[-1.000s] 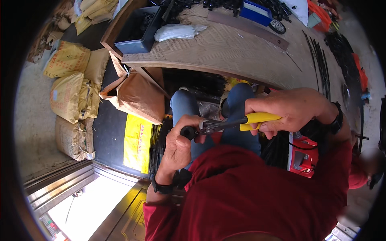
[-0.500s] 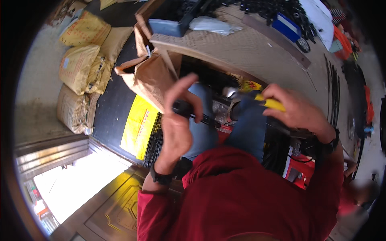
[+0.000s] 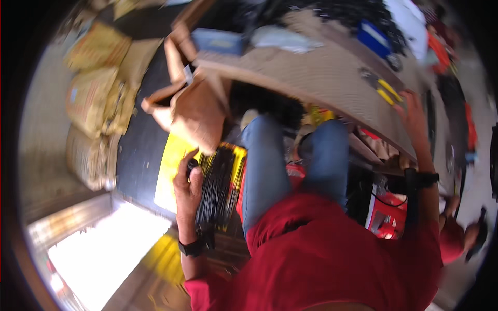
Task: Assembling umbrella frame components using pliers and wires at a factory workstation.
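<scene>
Head view, blurred by motion: the person sits in a red shirt and blue jeans, knees under a wooden workbench [image 3: 332, 78]. The left hand [image 3: 188, 179] is down beside the left thigh, its fingers curled over the top of a bundle of thin black rods [image 3: 217, 184] that stands in a yellow box [image 3: 174, 160] on the dark floor — the thumb and fingertips rest on the rod ends, though the blur hides how tightly they close. The right hand [image 3: 412, 111] is stretched out to the bench, fingers bent and touching its surface just beside yellow-handled pliers [image 3: 381, 88] lying there; whether it grips them I cannot tell. A brown cardboard box [image 3: 194, 103] stands near the rods, and tan sacks [image 3: 96, 98] lie well apart at the left.
</scene>
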`<move>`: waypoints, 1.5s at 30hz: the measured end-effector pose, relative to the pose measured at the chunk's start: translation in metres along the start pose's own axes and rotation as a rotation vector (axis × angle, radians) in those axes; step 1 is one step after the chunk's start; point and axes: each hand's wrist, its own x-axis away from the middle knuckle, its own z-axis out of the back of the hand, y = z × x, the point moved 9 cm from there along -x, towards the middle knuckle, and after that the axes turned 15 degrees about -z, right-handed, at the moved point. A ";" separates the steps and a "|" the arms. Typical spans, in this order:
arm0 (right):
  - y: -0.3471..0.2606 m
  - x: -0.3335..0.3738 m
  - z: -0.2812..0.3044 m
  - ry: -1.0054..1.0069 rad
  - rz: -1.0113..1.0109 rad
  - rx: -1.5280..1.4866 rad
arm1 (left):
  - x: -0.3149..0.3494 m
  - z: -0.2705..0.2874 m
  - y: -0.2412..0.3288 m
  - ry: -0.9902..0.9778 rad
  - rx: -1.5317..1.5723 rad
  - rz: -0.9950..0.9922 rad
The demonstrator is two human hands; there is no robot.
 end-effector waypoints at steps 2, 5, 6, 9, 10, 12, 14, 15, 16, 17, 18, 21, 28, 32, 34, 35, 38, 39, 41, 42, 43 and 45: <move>0.027 0.010 -0.003 0.031 -0.134 0.033 | 0.007 -0.043 -0.109 -0.128 0.012 0.160; 0.084 0.022 -0.013 0.018 -0.363 0.172 | 0.041 -0.051 -0.235 -0.271 -0.485 0.227; 0.107 0.031 -0.016 0.018 -0.447 0.232 | 0.050 -0.047 -0.266 -0.322 -0.704 0.203; 0.184 0.073 -0.012 0.015 -0.637 0.397 | 0.007 -0.088 -0.227 -0.301 -0.457 0.080; 0.194 0.077 -0.010 0.029 -0.660 0.406 | -0.003 -0.093 -0.205 -0.331 -0.439 -0.008; 0.230 0.096 -0.028 -0.201 -0.967 0.258 | -0.019 -0.099 -0.172 -0.355 -0.418 -0.111; 0.244 0.097 -0.030 -0.167 -1.020 0.246 | -0.028 -0.104 -0.127 -0.342 -0.372 -0.260; 0.250 0.098 -0.035 -0.151 -1.062 0.228 | -0.028 -0.102 -0.116 -0.340 -0.376 -0.273; 0.255 0.100 -0.038 -0.096 -1.111 0.203 | -0.027 -0.100 -0.105 -0.319 -0.362 -0.295; 0.255 0.096 -0.040 -0.085 -1.116 0.190 | -0.026 -0.095 -0.094 -0.293 -0.353 -0.316; 0.254 0.095 -0.043 -0.087 -1.134 0.158 | -0.024 -0.096 -0.082 -0.296 -0.343 -0.346; 0.244 0.087 -0.044 -0.080 -1.080 0.088 | -0.014 -0.110 -0.049 -0.371 -0.337 -0.356; 0.265 0.100 -0.022 -0.013 -1.157 -0.089 | 0.008 -0.176 0.003 -0.505 -0.220 -0.505; 0.284 0.119 -0.009 -0.165 -1.241 -0.023 | 0.018 -0.203 0.018 -0.568 -0.327 -0.703; 0.271 0.108 -0.022 -0.258 -1.097 -0.056 | 0.013 -0.206 0.015 -0.575 -0.333 -0.708; 0.265 0.102 -0.025 -0.259 -1.098 -0.057 | 0.010 -0.205 0.009 -0.589 -0.308 -0.684; 0.247 0.082 -0.027 -0.219 -1.027 -0.007 | 0.007 -0.204 0.002 -0.601 -0.268 -0.628; 0.246 0.082 -0.026 -0.220 -1.025 -0.002 | 0.005 -0.206 0.003 -0.599 -0.254 -0.600; 0.249 0.083 -0.024 -0.214 -1.071 0.022 | 0.005 -0.205 0.007 -0.579 -0.273 -0.614; 0.247 0.079 -0.024 -0.217 -1.065 0.028 | 0.005 -0.203 0.009 -0.561 -0.298 -0.631; 0.248 0.081 -0.025 -0.236 -1.114 0.016 | 0.005 -0.201 0.011 -0.559 -0.292 -0.624; 0.252 0.079 -0.029 -0.257 -1.151 0.010 | 0.005 -0.196 0.016 -0.527 -0.312 -0.657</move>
